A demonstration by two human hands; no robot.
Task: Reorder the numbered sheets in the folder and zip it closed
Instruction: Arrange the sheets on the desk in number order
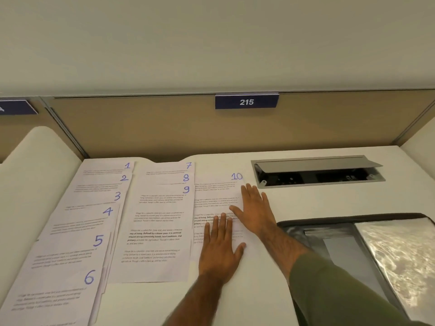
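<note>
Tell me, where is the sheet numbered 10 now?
Sheet 10 lies on the desk, right of sheet 9, under both hands.

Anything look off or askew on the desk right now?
Nothing damaged or spilled. Sheets 1 to 6 fan slightly askew in the left column, the folder lies open, and the desk's cable hatch is flipped up. Both hands rest flat on sheet 10.

I note: white paper sheets (150,231) at 9 o'clock, black print, numerals in blue ink. Cream-white desk top (306,201). Tan partition panel (141,123) at 12 o'clock; navy plate (246,101), white "215". Grey metal cable hatch (315,164). Black-edged zip folder (353,231) at 4 o'clock, silvery glare. Olive-green sleeve (334,290).
</note>
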